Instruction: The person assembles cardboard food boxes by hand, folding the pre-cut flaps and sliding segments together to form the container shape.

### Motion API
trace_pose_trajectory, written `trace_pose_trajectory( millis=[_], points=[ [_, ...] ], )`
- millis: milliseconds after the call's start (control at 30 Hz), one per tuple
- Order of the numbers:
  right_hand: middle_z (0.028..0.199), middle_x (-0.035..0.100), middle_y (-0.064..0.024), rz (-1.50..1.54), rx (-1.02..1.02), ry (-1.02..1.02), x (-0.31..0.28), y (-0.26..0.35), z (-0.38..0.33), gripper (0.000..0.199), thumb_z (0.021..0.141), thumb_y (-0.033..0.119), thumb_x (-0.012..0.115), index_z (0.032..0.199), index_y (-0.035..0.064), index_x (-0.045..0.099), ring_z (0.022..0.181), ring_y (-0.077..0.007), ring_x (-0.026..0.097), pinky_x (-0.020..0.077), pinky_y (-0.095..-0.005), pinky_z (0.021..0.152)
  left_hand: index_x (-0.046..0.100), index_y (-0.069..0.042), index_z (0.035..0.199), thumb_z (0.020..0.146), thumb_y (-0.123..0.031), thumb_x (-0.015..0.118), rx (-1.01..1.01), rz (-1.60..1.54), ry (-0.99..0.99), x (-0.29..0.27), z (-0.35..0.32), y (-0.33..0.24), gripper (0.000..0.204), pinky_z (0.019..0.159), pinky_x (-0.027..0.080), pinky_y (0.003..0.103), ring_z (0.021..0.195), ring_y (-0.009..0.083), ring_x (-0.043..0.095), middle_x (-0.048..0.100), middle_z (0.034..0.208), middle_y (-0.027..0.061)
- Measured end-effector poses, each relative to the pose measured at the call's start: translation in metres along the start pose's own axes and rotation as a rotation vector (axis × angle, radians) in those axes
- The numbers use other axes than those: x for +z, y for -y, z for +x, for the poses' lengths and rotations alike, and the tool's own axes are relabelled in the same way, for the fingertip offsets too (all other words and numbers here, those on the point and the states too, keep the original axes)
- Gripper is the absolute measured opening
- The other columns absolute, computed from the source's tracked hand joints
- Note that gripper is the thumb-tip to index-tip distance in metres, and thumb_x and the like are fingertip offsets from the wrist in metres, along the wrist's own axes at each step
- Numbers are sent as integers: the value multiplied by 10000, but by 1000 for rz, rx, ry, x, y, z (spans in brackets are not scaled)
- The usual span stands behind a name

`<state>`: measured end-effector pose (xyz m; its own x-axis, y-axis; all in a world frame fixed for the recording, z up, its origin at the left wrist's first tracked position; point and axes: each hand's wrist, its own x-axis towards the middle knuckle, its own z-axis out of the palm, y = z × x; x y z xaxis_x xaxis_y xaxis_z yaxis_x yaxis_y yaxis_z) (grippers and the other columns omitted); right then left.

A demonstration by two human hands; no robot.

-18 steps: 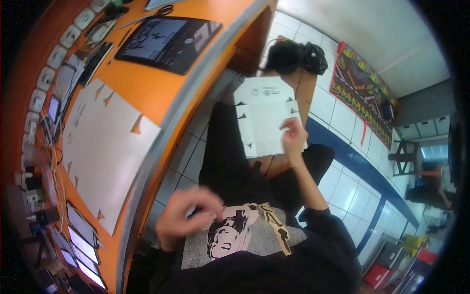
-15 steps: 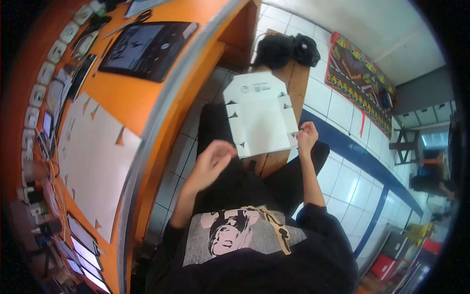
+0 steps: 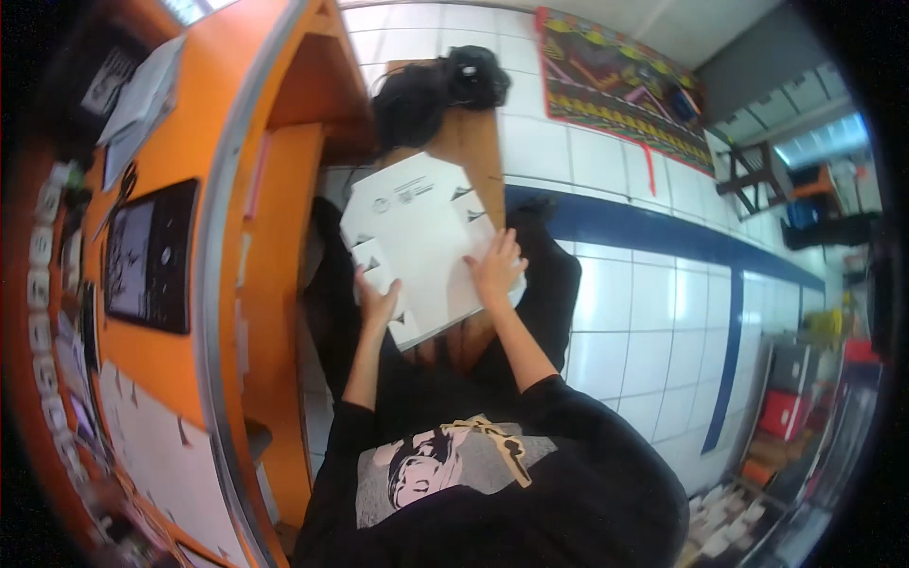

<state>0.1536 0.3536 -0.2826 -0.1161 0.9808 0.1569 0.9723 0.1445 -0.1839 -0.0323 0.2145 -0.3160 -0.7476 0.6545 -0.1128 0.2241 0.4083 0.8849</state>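
A white die-cut cardboard sheet (image 3: 421, 246) with slanted upper corners, dark notches along both sides and small printing near its top lies tilted over the wooden bench between my legs. Its lower edge looks layered, like a stack or a fold. At its left edge, my left hand (image 3: 379, 301) grips it, thumb on top and the other fingers at the rim. My right hand (image 3: 498, 273) rests on the right side with fingers spread, thumb pointing inward across the surface.
An orange table (image 3: 222, 66) with a metal-edged rim stands at my left. On it are a dark tablet (image 3: 151, 256) and another white cardboard sheet (image 3: 161, 440). Black bags (image 3: 412, 104) sit on the bench's far end (image 3: 473, 142). A patterned mat (image 3: 615, 80) lies beyond.
Both hands have come from beside the cardboard onto it, the left gripping its edge and the right flat on top. The cardboard has turned counterclockwise. The view has swung right.
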Motion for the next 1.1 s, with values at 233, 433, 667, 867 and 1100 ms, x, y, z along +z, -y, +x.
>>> trace_pose_trajectory(
  millis=[233, 433, 667, 867, 1100],
  points=[
    [1082, 618, -68, 306, -430, -68, -65, 33, -8, 164, 799, 130, 549, 954, 81, 569, 934, -215, 588, 301, -527, 962, 413, -7, 1297, 832, -308, 674, 61, -47, 255, -3, -17, -108, 612, 914, 432, 354, 1069, 257, 548, 514, 1231, 202],
    [1200, 583, -118, 424, -728, 383, -190, 62, -41, 311, 870, 180, 532, 1143, 35, 563, 1063, -234, 575, 293, -518, 998, 561, 8, 1051, 916, -265, 601, -140, -440, 354, -25, -12, -148, 308, 602, 430, 223, 697, 65, 507, 574, 876, -1],
    [1418, 305, -279, 991, -985, 272, -205, 50, -26, 576, 798, 148, 642, 1330, 38, 449, 1281, -462, 351, 306, -502, 1047, 552, 21, 1151, 933, -174, 576, -194, -866, 183, -102, -17, -207, 293, 739, 491, 244, 867, 107, 597, 622, 1021, 56],
    [1384, 357, -253, 916, -1027, 19, -201, 74, -27, 570, 711, 107, 707, 1259, 106, 550, 1228, -423, 414, 368, -493, 1004, 550, 7, 1138, 922, -164, 595, -109, -1008, 72, -94, -48, -224, 279, 719, 509, 246, 843, 100, 606, 620, 1000, 49],
    [1359, 394, -216, 875, -1076, 221, -228, 43, -18, 598, 673, 78, 746, 1241, 120, 565, 1172, -401, 456, 408, -459, 970, 550, -15, 1055, 989, -340, 437, -270, -1004, 148, -93, -57, -221, 350, 661, 529, 258, 790, 134, 623, 617, 960, 61]
  ],
)
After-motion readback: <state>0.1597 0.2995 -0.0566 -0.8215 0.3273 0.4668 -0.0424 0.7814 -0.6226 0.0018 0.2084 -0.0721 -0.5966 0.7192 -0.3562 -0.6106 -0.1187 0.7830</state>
